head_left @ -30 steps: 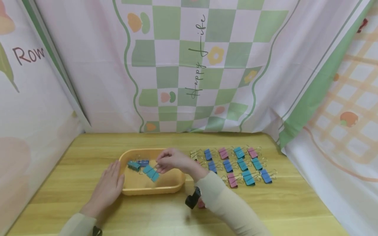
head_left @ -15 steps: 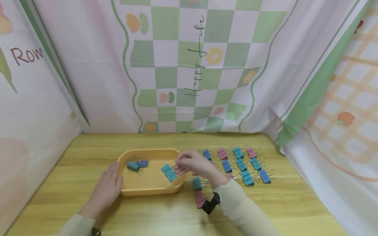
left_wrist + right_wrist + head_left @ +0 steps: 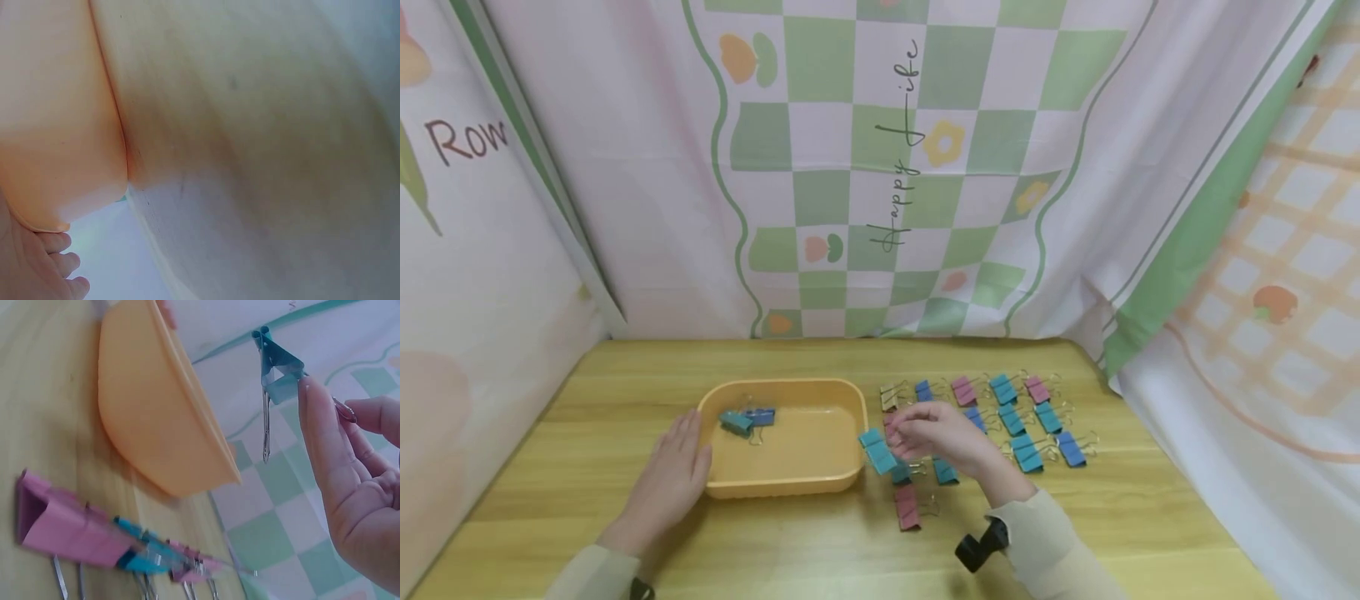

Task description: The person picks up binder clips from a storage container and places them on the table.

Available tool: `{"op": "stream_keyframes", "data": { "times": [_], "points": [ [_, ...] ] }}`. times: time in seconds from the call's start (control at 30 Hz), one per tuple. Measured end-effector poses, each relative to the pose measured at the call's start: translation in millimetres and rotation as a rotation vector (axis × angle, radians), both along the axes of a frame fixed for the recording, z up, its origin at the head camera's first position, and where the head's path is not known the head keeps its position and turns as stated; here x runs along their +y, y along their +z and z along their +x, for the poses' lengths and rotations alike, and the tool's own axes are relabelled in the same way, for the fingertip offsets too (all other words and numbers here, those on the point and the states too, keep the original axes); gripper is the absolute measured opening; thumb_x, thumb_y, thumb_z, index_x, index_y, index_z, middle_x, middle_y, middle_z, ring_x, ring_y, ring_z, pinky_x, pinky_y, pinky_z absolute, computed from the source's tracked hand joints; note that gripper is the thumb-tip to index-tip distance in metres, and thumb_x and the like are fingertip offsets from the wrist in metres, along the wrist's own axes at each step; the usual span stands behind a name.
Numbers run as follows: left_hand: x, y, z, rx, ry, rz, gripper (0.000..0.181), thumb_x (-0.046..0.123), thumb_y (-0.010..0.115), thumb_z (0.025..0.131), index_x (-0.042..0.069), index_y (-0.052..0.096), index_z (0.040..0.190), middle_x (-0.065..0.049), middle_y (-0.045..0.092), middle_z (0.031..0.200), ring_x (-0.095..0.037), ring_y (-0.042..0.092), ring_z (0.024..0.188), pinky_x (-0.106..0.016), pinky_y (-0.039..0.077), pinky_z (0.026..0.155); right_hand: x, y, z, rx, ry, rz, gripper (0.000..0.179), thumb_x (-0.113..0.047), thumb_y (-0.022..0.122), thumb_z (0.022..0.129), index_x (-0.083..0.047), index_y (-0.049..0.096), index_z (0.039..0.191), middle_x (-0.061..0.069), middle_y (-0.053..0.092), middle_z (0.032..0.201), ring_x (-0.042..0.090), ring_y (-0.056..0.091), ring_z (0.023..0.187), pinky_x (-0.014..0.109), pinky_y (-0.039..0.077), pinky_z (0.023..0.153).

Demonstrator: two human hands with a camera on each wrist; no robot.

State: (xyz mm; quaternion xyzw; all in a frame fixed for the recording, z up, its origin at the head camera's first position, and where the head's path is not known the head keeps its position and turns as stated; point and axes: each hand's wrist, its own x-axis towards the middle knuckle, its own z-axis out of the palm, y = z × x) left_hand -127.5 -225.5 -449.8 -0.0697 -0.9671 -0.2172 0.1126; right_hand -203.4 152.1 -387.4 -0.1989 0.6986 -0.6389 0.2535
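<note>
Between thumb and fingers my right hand pinches a wire handle of a teal binder clip. In the head view that clip overlaps the right edge of the orange-yellow basket. The right wrist view shows the held clip above the table, one handle hanging down. My left hand lies with fingers straight against the basket's left side; its fingertips show by the rim in the left wrist view. Inside the basket, a dark teal clip and a blue clip lie together at the left.
Rows of pink, blue, teal and yellowish binder clips stand right of the basket, partly hidden by my right hand. A pink clip is the nearest one, and a blue clip sits at the right end. Curtains rise behind the wooden table.
My right hand has carried the teal binder clip rightward from over the basket's middle, out past its right rim. The left hand has stayed at the basket's side.
</note>
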Motion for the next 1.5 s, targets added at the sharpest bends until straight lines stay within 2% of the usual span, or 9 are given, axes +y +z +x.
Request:
{"op": "stream_keyframes", "data": {
  "times": [0.1, 0.27, 0.5, 0.63, 0.9, 1.13, 1.5],
  "points": [
    [-0.1, -0.2, 0.3, 0.005, -0.003, 0.0, 0.057, 0.026, 0.028, 0.1, -0.014, 0.018, 0.139, -0.031, 0.017, 0.144, -0.045, 0.016, 0.132, -0.055, 0.013, 0.106, 12, -3.1, 3.4, 0.01, -0.004, -0.006, 0.029, -0.01, 0.055, 0.092, 0.015, 0.055, 0.107, 0.017, 0.065, 0.093, 0.023, 0.065, 0.08, 0.048, 0.05, 0.08],
    [-0.2, -1.1, 0.7, 0.013, -0.007, 0.004, 0.057, 0.026, 0.028, 0.101, -0.014, 0.018, 0.139, -0.031, 0.018, 0.144, -0.046, 0.017, 0.131, -0.056, 0.013, 0.106, 31, -8.9, 8.7, -0.001, -0.016, -0.009, 0.018, -0.011, 0.055, 0.092, 0.004, 0.06, 0.101, 0.02, 0.065, 0.092, 0.024, 0.065, 0.081, 0.044, 0.052, 0.078],
    [0.5, 0.2, -0.2, 0.003, -0.007, 0.012, 0.056, 0.025, 0.029, 0.1, -0.013, 0.017, 0.14, -0.03, 0.017, 0.145, -0.046, 0.016, 0.131, -0.056, 0.013, 0.106, 58, -15.7, 15.4, -0.06, -0.031, -0.05, 0.015, -0.01, 0.054, 0.092, 0.002, 0.06, 0.099, 0.011, 0.067, 0.091, 0.02, 0.065, 0.084, 0.036, 0.053, 0.078],
    [0.4, 1.1, -0.2, -0.01, -0.007, 0.008, 0.057, 0.025, 0.029, 0.1, -0.013, 0.016, 0.14, -0.03, 0.016, 0.145, -0.045, 0.015, 0.132, -0.056, 0.013, 0.106, 72, -20.2, 19.3, -0.049, -0.048, -0.045, 0.012, -0.008, 0.054, 0.092, -0.001, 0.062, 0.098, 0.012, 0.066, 0.09, 0.02, 0.065, 0.082, 0.034, 0.053, 0.077],
    [0.4, 2.3, 1.0, -0.022, -0.005, 0.011, 0.057, 0.025, 0.028, 0.1, -0.014, 0.015, 0.14, -0.03, 0.015, 0.145, -0.045, 0.014, 0.132, -0.055, 0.012, 0.106, 91, -30.5, 26.9, -0.045, -0.045, -0.021, 0.021, -0.005, 0.052, 0.092, 0.012, 0.058, 0.103, 0.016, 0.066, 0.092, 0.021, 0.065, 0.083, 0.04, 0.052, 0.078],
    [0.2, 1.7, 0.1, -0.021, -0.002, 0.014, 0.057, 0.025, 0.028, 0.1, -0.012, 0.015, 0.14, -0.029, 0.014, 0.146, -0.045, 0.014, 0.132, -0.056, 0.012, 0.106, 100, -41.6, 32.0, -0.077, -0.041, -0.004, 0.029, -0.005, 0.053, 0.091, 0.02, 0.05, 0.106, 0.02, 0.065, 0.093, 0.023, 0.065, 0.082, 0.034, 0.053, 0.075],
    [-0.2, -0.4, -0.1, -0.02, 0.0, 0.011, 0.057, 0.026, 0.028, 0.1, -0.013, 0.016, 0.14, -0.03, 0.015, 0.145, -0.045, 0.015, 0.132, -0.055, 0.011, 0.106, 102, -50.7, 38.0, -0.134, -0.056, 0.028, 0.034, -0.008, 0.054, 0.091, 0.02, 0.05, 0.11, 0.022, 0.064, 0.095, 0.022, 0.065, 0.081, 0.035, 0.053, 0.076]
  ]
}}
